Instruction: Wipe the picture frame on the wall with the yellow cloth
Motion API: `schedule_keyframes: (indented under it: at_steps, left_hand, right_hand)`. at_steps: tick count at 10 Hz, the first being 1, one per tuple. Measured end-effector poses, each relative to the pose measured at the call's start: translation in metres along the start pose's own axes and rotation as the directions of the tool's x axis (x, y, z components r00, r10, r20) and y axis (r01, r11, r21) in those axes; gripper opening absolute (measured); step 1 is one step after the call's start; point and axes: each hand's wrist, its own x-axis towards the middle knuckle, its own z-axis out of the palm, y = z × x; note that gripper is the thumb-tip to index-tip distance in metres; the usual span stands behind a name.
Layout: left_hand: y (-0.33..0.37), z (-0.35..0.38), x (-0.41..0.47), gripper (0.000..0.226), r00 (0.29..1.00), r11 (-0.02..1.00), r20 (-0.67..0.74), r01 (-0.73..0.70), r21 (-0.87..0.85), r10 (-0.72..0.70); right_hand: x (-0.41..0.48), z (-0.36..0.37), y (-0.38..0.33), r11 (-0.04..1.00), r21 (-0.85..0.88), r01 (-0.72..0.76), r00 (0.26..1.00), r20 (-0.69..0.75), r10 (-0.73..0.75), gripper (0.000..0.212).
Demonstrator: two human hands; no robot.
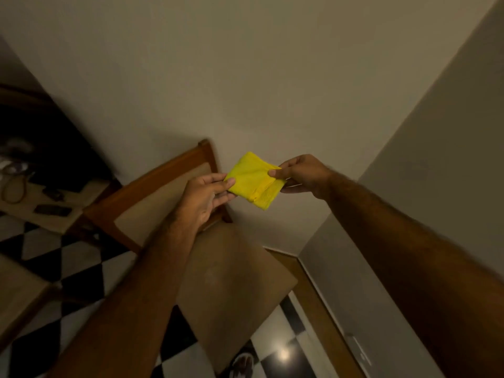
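A folded yellow cloth (255, 181) hangs in the air in front of a plain wall, held between both hands. My left hand (204, 196) pinches its left edge with thumb and fingers. My right hand (302, 173) pinches its right corner. The cloth is folded into a small square with a hem along its lower edge. No picture frame is in view.
Below the hands stands a wooden chair (163, 173) with a beige padded seat (231, 290) and back. A dark table (41, 192) with cables and small objects sits at the left. The floor (68, 268) is black-and-white checkered. A wall corner (409, 118) rises at the right.
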Motion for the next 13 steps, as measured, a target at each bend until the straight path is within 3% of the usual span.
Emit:
schedule_keyframes:
  at_steps: [3, 4, 5, 7, 8, 9, 11, 12, 13]
  left_hand:
    - [-0.183, -0.087, 0.052, 0.032, 0.941, 0.95, -0.178, 0.304, 0.07, -0.288]
    - [-0.258, -0.108, 0.065, 0.036, 0.88, 0.899, -0.289, 0.423, 0.115, -0.377]
    - [-0.302, -0.124, 0.078, 0.037, 0.834, 0.852, -0.356, 0.499, 0.157, -0.422]
    - [-0.38, -0.155, 0.098, 0.04, 0.805, 0.708, -0.445, 0.573, 0.413, -0.392]
    - [-0.404, -0.156, 0.106, 0.036, 0.808, 0.633, -0.463, 0.58, 0.513, -0.365]
    - [-0.414, -0.153, 0.116, 0.035, 0.823, 0.597, -0.46, 0.562, 0.572, -0.334]
    - [-0.416, -0.149, 0.124, 0.046, 0.884, 0.267, -0.396, 0.456, 0.849, -0.247]
    - [-0.398, -0.136, 0.116, 0.074, 0.966, -0.119, -0.216, 0.2, 0.972, -0.142]
    - [-0.373, -0.117, 0.108, 0.081, 1.0, -0.204, 0.023, -0.024, 0.979, -0.006]
  right_hand:
    - [0.119, 0.107, 0.187, 0.955, -0.027, -0.296, 0.95, 0.091, 0.297, 0.019]
    - [0.14, 0.142, 0.263, 0.907, -0.032, -0.42, 0.898, 0.127, 0.42, 0.018]
    - [0.155, 0.164, 0.312, 0.881, -0.027, -0.472, 0.876, 0.101, 0.472, 0.034]
    - [0.184, 0.205, 0.393, 0.857, -0.106, -0.504, 0.858, 0.058, 0.511, 0.053]
    - [0.194, 0.214, 0.419, 0.839, -0.318, -0.442, 0.877, 0.044, 0.479, 0.053]
    - [0.199, 0.215, 0.429, 0.826, -0.385, -0.412, 0.894, 0.004, 0.448, 0.051]
    - [0.199, 0.218, 0.436, 0.835, -0.395, -0.384, 0.91, -0.007, 0.415, 0.055]
    - [0.184, 0.207, 0.421, 0.747, -0.623, -0.234, 0.953, 0.005, 0.303, 0.068]
    - [0.167, 0.189, 0.397, 0.604, -0.785, -0.141, 0.99, -0.093, 0.11, 0.083]
